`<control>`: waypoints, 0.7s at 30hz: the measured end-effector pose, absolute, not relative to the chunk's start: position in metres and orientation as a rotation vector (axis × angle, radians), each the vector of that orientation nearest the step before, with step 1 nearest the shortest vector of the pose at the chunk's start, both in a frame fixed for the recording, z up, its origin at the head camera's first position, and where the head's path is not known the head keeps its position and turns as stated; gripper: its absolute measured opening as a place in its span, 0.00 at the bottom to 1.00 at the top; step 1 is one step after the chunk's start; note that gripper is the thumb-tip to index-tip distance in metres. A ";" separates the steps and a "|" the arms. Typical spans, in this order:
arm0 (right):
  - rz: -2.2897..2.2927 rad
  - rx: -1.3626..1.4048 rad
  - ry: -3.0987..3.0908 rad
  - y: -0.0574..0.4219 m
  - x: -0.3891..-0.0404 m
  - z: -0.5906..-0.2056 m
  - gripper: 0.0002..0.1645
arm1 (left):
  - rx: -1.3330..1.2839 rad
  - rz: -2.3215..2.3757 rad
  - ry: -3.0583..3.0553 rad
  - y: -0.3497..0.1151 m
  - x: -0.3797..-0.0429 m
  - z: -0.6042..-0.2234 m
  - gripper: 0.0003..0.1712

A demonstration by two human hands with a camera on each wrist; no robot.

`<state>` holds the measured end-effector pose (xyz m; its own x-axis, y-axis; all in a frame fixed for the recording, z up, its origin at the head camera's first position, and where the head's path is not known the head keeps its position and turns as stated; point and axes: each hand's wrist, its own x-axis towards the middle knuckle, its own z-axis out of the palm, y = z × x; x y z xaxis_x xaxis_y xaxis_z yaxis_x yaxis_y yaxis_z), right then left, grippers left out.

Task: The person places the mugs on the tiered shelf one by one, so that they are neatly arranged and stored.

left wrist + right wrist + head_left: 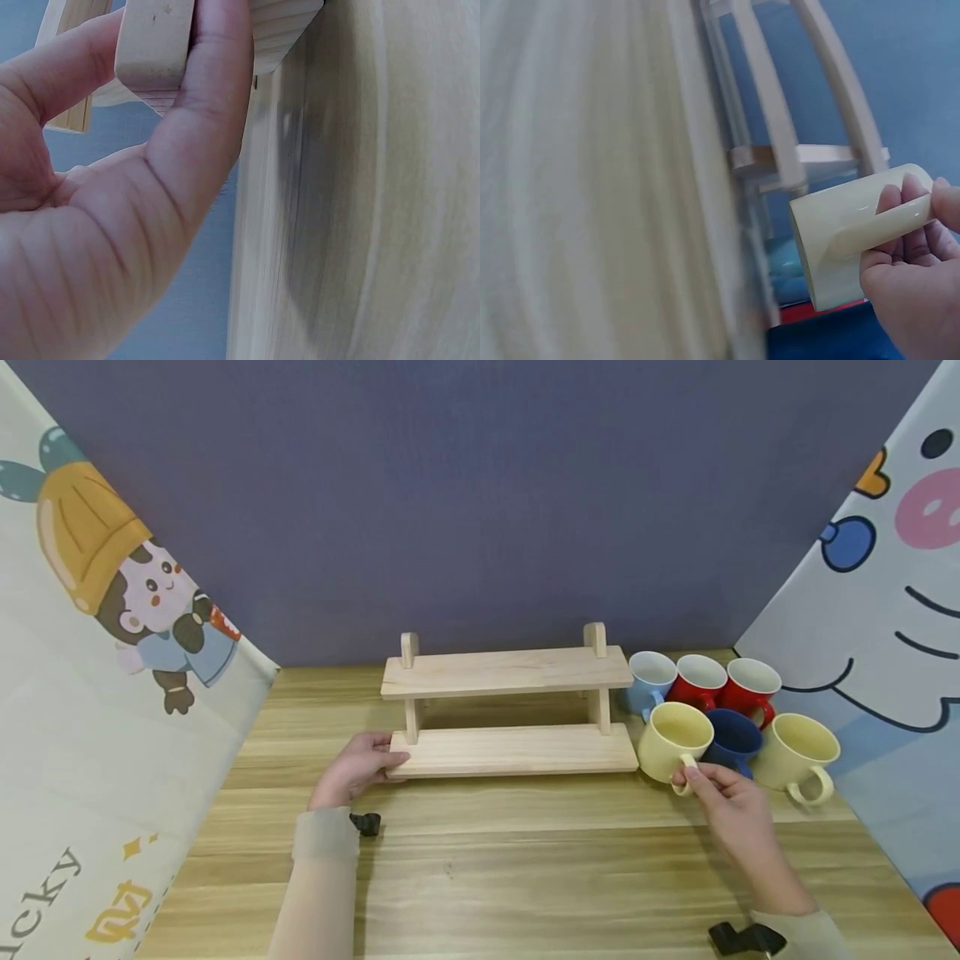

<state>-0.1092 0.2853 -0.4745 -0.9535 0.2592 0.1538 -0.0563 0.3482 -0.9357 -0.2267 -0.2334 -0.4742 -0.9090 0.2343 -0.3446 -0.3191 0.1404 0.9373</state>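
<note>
A two-tier wooden shelf [517,752] stands against the back wall. At its left end my left hand [358,768] pinches the lower board, thumb on top and fingers beneath; the left wrist view shows the board's end [154,45] between them. My right hand [731,806] grips a pale yellow mug [663,752] by its handle. This mug is upright beside the shelf's right end, overlapping the dark blue mug [731,739] in the head view. In the right wrist view, the yellow mug [840,270] shows its side and handle, fingers through the loop.
Behind the held mug are a light blue mug [651,681] and two red mugs, one left [699,681] and one right [750,685]. Another yellow mug [791,760] stands at the far right. Printed cloth walls flank the wooden table [510,877].
</note>
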 end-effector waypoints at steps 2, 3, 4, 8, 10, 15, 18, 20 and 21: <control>1.628 -0.175 -2.329 0.283 -0.107 -0.468 0.20 | -0.092 1.818 2.014 -0.234 -0.227 -0.475 0.37; 1.631 -0.173 -2.316 0.282 -0.107 -0.465 0.19 | -0.094 1.815 2.014 -0.234 -0.227 -0.475 0.38; 1.650 -0.177 -2.298 0.281 -0.106 -0.462 0.18 | -0.095 1.809 2.018 -0.234 -0.227 -0.475 0.39; 1.676 -0.163 -2.252 0.278 -0.103 -0.453 0.16 | -0.099 1.801 2.022 -0.234 -0.228 -0.475 0.43; 1.716 -0.134 -2.215 0.276 -0.102 -0.448 0.15 | -0.095 1.804 2.022 -0.234 -0.228 -0.475 0.43; 1.834 -0.015 -2.107 0.268 -0.100 -0.433 0.14 | -0.079 1.807 2.026 -0.234 -0.228 -0.476 0.41; 1.881 0.056 -2.061 0.259 -0.101 -0.423 0.14 | -0.083 1.799 2.034 -0.235 -0.228 -0.476 0.42; 1.880 0.095 -2.055 0.252 -0.104 -0.417 0.13 | -0.084 1.795 2.041 -0.235 -0.228 -0.475 0.42; 1.873 0.110 -2.062 0.248 -0.105 -0.414 0.13 | -0.071 1.795 2.039 -0.235 -0.227 -0.475 0.42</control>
